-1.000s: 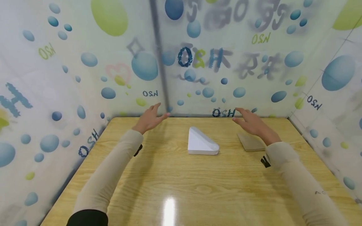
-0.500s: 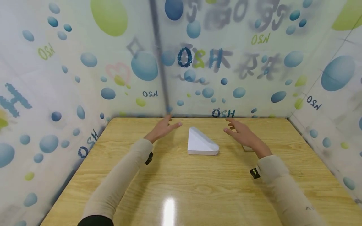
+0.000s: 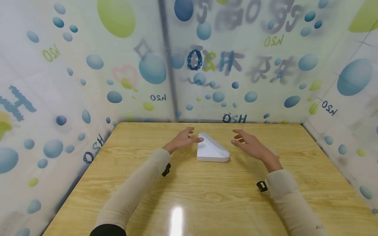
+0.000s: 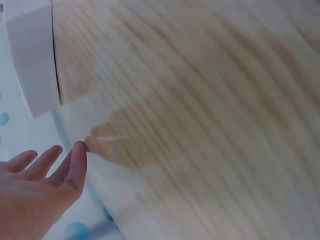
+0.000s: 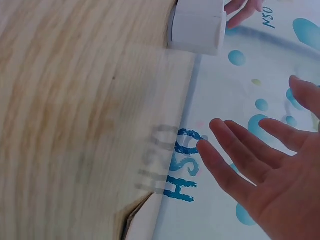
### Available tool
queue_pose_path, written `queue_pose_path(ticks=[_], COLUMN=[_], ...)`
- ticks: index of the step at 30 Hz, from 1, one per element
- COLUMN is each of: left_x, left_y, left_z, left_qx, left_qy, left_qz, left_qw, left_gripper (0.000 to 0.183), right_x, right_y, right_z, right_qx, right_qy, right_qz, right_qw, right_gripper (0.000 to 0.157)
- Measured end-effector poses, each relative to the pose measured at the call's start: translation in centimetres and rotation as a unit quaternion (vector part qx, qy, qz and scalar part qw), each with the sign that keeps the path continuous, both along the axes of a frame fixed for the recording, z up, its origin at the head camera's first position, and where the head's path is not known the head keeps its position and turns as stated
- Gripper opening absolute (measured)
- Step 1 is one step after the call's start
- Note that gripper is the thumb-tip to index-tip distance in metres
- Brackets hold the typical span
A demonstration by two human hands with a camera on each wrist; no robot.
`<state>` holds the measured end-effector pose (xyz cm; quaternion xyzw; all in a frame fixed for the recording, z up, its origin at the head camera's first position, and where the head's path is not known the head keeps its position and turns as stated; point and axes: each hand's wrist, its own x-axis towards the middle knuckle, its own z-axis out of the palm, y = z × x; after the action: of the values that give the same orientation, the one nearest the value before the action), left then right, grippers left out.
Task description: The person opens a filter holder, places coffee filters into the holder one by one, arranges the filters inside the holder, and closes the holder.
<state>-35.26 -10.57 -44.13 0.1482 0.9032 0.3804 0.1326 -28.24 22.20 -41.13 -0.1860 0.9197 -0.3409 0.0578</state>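
1. Two bare hands hover above a wood-grained counter (image 3: 200,196), one on each side of a white triangular object (image 3: 208,151).
2. The white object lies on the counter, toward the far edge, with rounded corners and one long slanting side.
3. Left hand (image 3: 183,141): fingers relaxed, slightly bent and a little apart, with nothing in them; in the head view the thumb overlaps the object's left part, but the left wrist view shows a gap between fingers and object.
4. Right hand (image 3: 249,144): fingers loosely spread, gripping nothing, near the object's right side and apart from it.
5. A tan flat item (image 3: 273,151) lies on the counter, mostly hidden behind the right hand.
6. Beige sleeves (image 3: 138,183) cover both arms.
7. Blue and green spots and lettering mark the wall (image 3: 206,108) behind.
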Motion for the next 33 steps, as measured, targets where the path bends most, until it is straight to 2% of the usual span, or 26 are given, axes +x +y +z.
queue_pose_path(ticks=[10, 16, 21, 26, 33], left_x=[0.2, 0.3, 0.4, 0.5, 0.7], left_y=[1.9, 2.7, 3.1, 3.1, 3.2], left_z=[-0.5, -0.6, -0.6, -0.8, -0.6], left_qx=[-0.025, -0.073, -0.097, -0.101, -0.063], left_qy=[-0.006, 0.008, 0.019, 0.011, -0.002], left_qz=[-0.01, -0.019, -0.016, 0.002, 0.022], left_qw=[0.9996, 0.9971, 0.995, 0.9948, 0.9978], left_gripper=[0.101, 0.108, 0.106, 0.105, 0.103], right_x=[0.2, 0.6, 0.6, 0.6, 0.7], right_y=[-0.4, -0.2, -0.2, -0.1, -0.2], right_z=[-0.9, -1.2, -1.4, -1.5, -1.6], right_qx=[0.016, 0.014, 0.011, 0.008, 0.007], right_qy=[-0.024, -0.009, 0.0, -0.002, -0.01], right_qz=[0.01, 0.015, 0.02, 0.024, 0.02], right_qw=[1.0, 1.0, 1.0, 1.0, 1.0], right_gripper=[0.065, 0.062, 0.061, 0.06, 0.058])
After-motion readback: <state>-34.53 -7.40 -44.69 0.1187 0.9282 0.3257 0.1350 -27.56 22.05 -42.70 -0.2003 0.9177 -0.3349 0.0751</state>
